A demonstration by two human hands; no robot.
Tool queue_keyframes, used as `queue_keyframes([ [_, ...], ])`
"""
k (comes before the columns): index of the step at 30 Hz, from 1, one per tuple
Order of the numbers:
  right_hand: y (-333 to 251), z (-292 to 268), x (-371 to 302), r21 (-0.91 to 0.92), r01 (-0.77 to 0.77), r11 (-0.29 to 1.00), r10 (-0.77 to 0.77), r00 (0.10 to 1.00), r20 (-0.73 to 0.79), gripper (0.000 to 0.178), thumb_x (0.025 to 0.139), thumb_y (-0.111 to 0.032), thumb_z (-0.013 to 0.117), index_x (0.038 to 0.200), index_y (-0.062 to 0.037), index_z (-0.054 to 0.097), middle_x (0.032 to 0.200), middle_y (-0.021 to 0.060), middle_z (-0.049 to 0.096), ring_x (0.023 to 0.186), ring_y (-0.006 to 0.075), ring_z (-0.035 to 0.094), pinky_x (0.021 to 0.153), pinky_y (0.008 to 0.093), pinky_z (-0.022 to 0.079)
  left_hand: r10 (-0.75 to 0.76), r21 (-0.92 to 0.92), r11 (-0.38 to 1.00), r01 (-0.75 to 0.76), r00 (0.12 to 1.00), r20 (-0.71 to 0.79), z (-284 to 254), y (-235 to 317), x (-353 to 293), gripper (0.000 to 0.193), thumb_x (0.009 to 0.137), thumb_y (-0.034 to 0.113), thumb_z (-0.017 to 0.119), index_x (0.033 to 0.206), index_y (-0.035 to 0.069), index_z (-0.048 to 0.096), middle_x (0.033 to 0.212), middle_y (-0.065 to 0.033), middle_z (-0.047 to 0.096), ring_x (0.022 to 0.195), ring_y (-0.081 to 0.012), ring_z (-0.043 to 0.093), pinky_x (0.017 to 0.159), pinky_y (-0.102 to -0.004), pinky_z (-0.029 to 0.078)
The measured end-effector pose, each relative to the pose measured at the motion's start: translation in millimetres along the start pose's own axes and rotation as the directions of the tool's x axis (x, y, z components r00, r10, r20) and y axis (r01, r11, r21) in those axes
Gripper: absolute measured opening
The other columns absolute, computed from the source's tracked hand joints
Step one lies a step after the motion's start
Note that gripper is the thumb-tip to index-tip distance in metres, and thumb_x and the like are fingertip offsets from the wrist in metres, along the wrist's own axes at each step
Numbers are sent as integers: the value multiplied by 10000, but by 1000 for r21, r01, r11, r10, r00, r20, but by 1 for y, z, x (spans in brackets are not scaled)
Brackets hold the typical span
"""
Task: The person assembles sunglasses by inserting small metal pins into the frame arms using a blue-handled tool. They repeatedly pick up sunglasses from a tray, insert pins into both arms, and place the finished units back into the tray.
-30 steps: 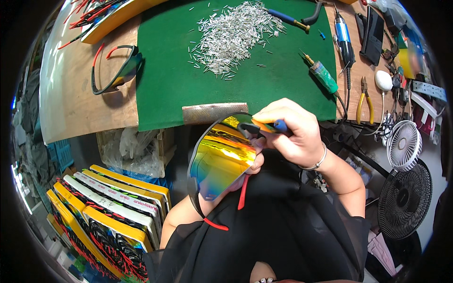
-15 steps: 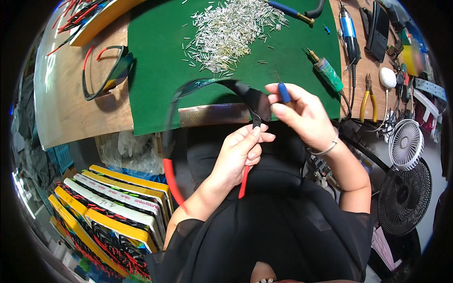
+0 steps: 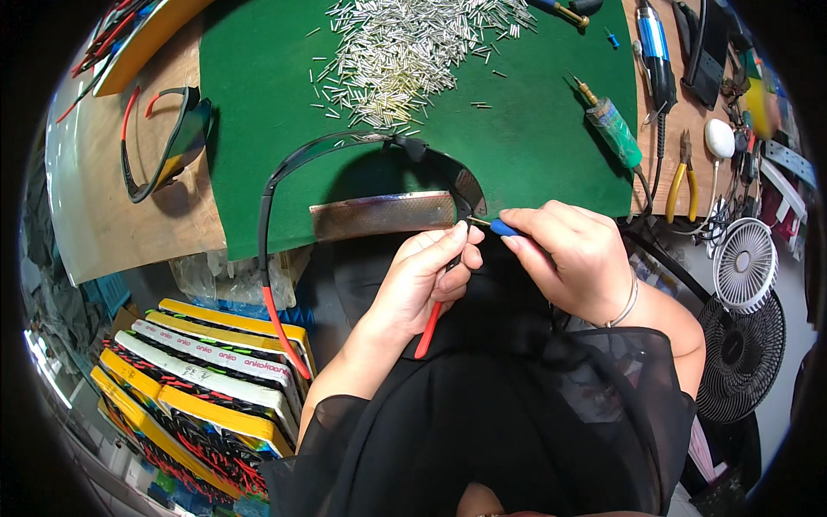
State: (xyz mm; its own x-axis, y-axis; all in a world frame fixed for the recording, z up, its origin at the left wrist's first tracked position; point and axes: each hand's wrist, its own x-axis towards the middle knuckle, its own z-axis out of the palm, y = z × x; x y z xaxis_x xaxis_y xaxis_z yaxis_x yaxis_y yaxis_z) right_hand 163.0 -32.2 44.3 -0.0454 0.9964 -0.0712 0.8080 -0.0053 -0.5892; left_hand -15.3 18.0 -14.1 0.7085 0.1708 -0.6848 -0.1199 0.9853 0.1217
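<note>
My left hand [image 3: 424, 277] is closed on a pair of sunglasses [image 3: 415, 150] with a black frame and red-tipped temples, pinching it near the hinge on its right side. One temple slants down below my fingers; the other stretches out to the left. My right hand [image 3: 575, 263] grips a small screwdriver [image 3: 502, 228] by its blue handle. Its thin brass-coloured shaft points left, and the tip is at the hinge beside my left fingertips. Whether the tip sits in a screw is too small to tell.
On the green mat [image 3: 534, 155] lies a heap of small metal pins [image 3: 396, 65]. Behind the sunglasses is a textured metal strip [image 3: 383, 215]. A green-handled tool [image 3: 613, 131], yellow pliers [image 3: 683, 181] and fans [image 3: 744, 265] are to the right. Another pair of sunglasses [image 3: 164, 146] and filled boxes [image 3: 207, 379] are left.
My right hand has turned and lowered, bringing the screwdriver from upright, above the hinge, to level against it. The sunglasses have shifted slightly left, with their frame tilted differently.
</note>
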Motion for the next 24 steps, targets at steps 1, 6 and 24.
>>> queue_keyframes([
  [1,-2,0,0,-26,-11,1000,10,1000,-8,156,714,-102,652,855,-59,600,666,64,542,599,222,572,544,309,471,-9,6,1000,9,1000,22,-1,1,0,244,914,273,473,920,40,547,683,8,531,445,-16,340,397,-162,242],
  [6,-3,2,-1,-50,0,999,-1,1000,-23,170,711,-97,655,865,-52,597,669,67,532,598,222,570,538,303,469,-23,-32,999,22,999,-36,2,1,3,221,928,237,445,904,41,544,635,17,523,389,-12,302,352,-151,225],
  [24,-36,-9,25,-392,172,904,-109,978,179,125,634,-59,591,731,-73,514,653,42,442,553,161,526,434,272,426,3,-117,993,22,978,209,-20,-4,11,239,933,240,440,945,12,512,728,-16,520,469,-22,344,398,-158,241],
])
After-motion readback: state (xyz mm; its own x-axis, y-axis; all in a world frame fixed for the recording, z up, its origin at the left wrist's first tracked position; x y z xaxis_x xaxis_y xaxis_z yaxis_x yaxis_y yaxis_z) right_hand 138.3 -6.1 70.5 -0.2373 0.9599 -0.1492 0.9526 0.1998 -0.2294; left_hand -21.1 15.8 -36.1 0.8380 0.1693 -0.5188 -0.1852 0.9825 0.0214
